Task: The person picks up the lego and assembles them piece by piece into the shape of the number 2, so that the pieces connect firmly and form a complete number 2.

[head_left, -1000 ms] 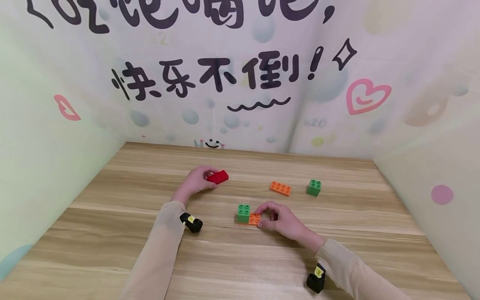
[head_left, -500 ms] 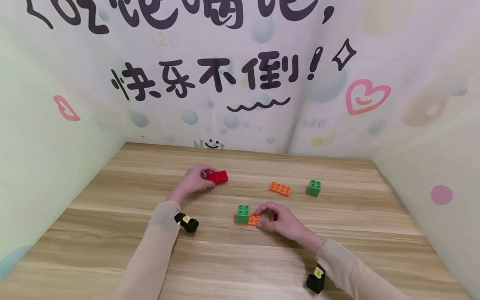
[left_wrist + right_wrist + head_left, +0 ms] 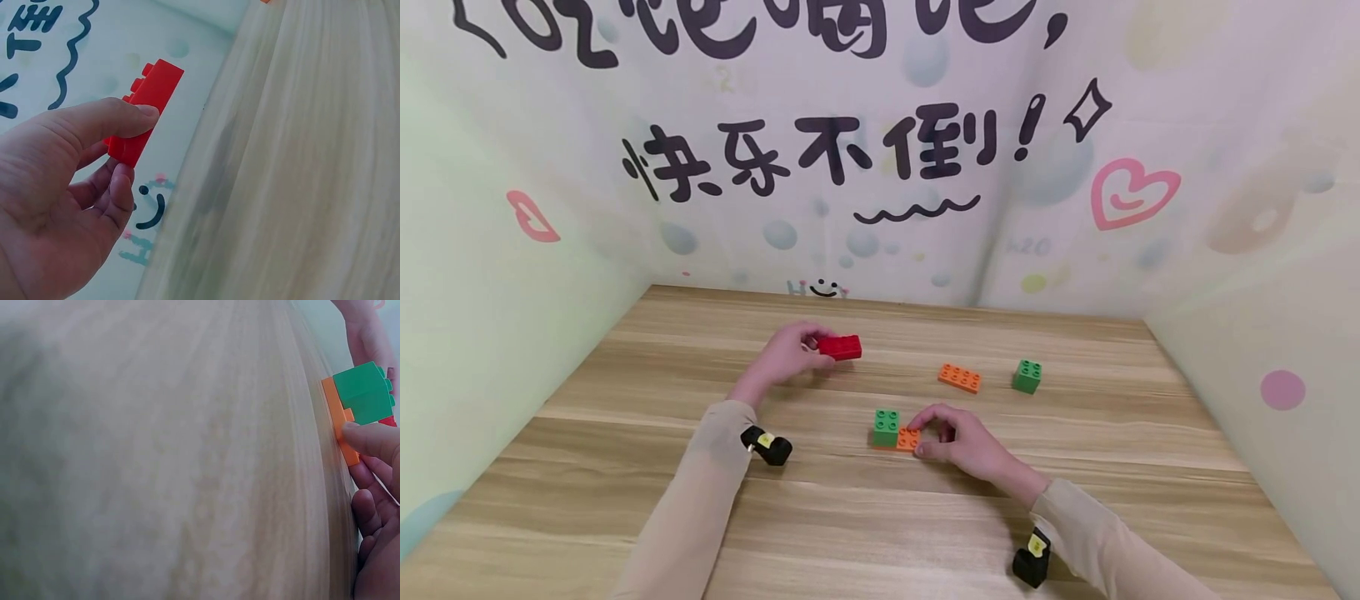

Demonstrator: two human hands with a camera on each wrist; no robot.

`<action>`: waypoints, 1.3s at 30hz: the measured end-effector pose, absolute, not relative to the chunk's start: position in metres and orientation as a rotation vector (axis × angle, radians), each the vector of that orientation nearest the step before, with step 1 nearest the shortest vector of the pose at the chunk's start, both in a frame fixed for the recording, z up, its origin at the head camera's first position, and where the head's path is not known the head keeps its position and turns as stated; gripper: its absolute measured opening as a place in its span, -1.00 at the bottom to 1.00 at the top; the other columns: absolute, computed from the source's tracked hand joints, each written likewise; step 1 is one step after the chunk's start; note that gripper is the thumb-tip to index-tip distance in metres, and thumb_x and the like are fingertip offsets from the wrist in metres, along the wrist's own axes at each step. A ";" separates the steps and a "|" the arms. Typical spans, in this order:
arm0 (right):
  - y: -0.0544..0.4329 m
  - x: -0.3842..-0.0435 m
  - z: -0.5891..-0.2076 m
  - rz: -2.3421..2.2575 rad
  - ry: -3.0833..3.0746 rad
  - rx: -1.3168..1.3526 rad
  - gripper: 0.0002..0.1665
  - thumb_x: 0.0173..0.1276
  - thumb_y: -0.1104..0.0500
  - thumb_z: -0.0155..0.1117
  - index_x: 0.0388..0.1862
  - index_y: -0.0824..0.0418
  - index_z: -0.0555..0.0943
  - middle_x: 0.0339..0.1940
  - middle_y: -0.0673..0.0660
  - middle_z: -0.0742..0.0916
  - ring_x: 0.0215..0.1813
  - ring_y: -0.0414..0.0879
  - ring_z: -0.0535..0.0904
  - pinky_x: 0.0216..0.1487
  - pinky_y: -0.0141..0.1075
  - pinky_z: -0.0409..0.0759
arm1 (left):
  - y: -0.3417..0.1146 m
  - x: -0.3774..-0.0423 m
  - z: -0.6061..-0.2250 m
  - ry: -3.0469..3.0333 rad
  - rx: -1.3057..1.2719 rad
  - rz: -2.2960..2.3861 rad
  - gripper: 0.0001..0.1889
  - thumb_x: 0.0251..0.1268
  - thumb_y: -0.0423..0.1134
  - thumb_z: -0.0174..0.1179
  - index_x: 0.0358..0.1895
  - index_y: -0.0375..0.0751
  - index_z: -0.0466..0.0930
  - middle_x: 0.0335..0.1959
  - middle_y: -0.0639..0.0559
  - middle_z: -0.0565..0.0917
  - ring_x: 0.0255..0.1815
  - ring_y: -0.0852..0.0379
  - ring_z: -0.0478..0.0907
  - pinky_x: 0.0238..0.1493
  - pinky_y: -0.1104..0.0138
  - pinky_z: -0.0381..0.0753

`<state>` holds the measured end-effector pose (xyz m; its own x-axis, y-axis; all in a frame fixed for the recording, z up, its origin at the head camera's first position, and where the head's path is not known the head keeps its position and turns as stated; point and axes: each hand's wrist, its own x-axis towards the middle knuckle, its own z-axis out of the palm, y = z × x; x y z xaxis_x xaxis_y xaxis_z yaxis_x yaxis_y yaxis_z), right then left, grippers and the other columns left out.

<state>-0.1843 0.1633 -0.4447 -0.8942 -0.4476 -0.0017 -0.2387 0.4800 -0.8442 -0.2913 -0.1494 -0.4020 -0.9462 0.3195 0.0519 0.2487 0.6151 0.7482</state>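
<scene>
My left hand (image 3: 790,352) pinches a red toy brick (image 3: 840,347) between thumb and fingers. In the left wrist view the red brick (image 3: 147,112) is held above the wooden table, its studs facing the upper left. My right hand (image 3: 962,442) holds the right end of a flat orange brick (image 3: 909,438) on the table, with the thumb on its near side in the right wrist view. A green square brick (image 3: 886,427) sits on the left half of that orange brick, studs up. The left end of the orange brick is mostly hidden beneath the green one.
Behind the right hand lies another flat orange brick (image 3: 959,377). To its right stands a second green brick (image 3: 1027,376). The wooden table (image 3: 850,533) meets a printed cloth backdrop (image 3: 880,250) at its rear edge, with pale side walls left and right.
My left hand has shifted slightly back and turned the red brick, which now lies nearly level across the view. The right hand and the bricks by it have stayed put.
</scene>
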 end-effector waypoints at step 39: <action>0.163 -0.185 -0.444 -1.356 2.512 -0.574 -0.69 0.27 0.15 0.41 0.00 0.03 0.65 -0.03 0.08 0.69 -0.34 -0.14 0.37 -0.31 -0.41 0.33 | -0.129 -0.260 -0.371 2.721 0.701 1.331 -0.57 0.08 -0.31 0.45 0.08 -0.17 0.67 -0.07 -0.14 0.65 -0.17 0.03 0.58 -0.11 0.30 0.62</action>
<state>-0.1851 0.1633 -0.4443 -0.8968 -0.4422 -0.0157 -0.2296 0.4953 -0.8378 -0.2604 -0.1293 -0.3713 -0.8979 0.4084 0.1641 0.3803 0.5321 0.7565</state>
